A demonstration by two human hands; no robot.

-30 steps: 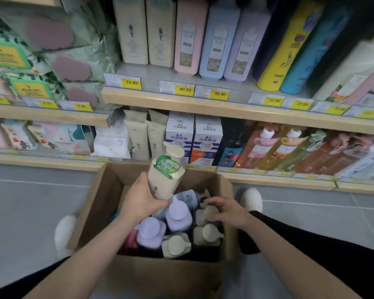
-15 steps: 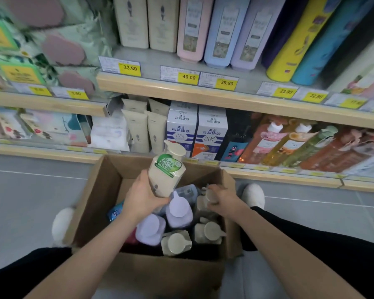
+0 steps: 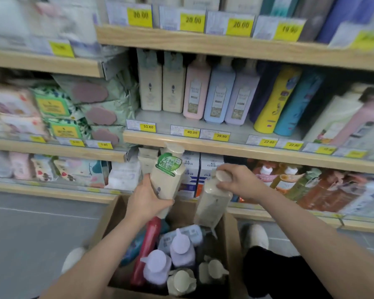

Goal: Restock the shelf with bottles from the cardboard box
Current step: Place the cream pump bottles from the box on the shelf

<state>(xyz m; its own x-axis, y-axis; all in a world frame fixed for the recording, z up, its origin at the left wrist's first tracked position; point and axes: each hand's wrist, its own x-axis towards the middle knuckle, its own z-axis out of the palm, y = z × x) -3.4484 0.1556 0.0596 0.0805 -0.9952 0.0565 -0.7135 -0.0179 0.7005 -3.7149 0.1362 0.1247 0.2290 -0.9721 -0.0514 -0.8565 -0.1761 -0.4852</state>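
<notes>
My left hand (image 3: 147, 201) grips the base of a beige bottle with a green label (image 3: 167, 175), held tilted above the cardboard box (image 3: 230, 231). My right hand (image 3: 238, 182) grips the cap of a second beige bottle (image 3: 212, 203), lifted clear of the box's back right corner. Inside the box stand lilac bottles (image 3: 181, 249), more beige bottles (image 3: 181, 281) and a red bottle (image 3: 147, 244). Two beige bottles (image 3: 162, 83) of the same kind stand on the middle shelf (image 3: 181, 141), left of pink, blue and lilac ones.
Boxed hair products (image 3: 207, 167) and orange pump bottles (image 3: 311, 186) fill the bottom shelf behind my hands. Wipe packs (image 3: 91, 108) lie at the left. Price tags line the shelf edges. My shoes (image 3: 255, 236) flank the box on the grey floor.
My right hand has pulled a second beige bottle up out of the box. My left hand has raised its bottle higher. The view has tilted up, showing more shelves.
</notes>
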